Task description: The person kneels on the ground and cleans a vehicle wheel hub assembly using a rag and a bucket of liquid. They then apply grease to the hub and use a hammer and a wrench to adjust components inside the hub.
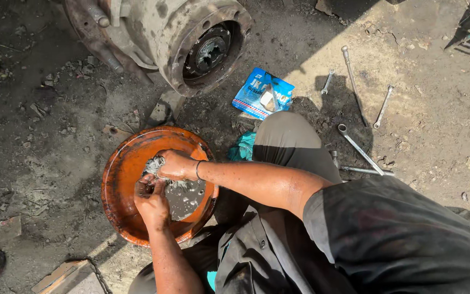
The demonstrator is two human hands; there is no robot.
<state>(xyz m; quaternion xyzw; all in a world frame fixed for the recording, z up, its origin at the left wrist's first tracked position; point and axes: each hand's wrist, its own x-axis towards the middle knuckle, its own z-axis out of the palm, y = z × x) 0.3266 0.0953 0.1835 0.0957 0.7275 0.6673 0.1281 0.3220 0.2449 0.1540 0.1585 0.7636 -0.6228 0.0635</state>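
Note:
A round orange metal basin (119,179) sits on the dirt ground and holds some dirty grey liquid (187,200). Both of my hands are inside it. My right hand (175,165), with a thin bangle on the wrist, presses down on a wad of pale grey cotton waste (153,163). Just below it, my left hand (150,204) has its fingers closed around a small dark part at the wad's edge; what the part is cannot be made out. My knee in grey trousers (286,139) is right of the basin.
A rusty, greasy wheel hub (191,43) lies beyond the basin. A blue packet (262,93) and a teal cloth (244,146) lie near my knee. Several spanners (360,148) and a long bar (353,81) are scattered on the sunlit ground at right.

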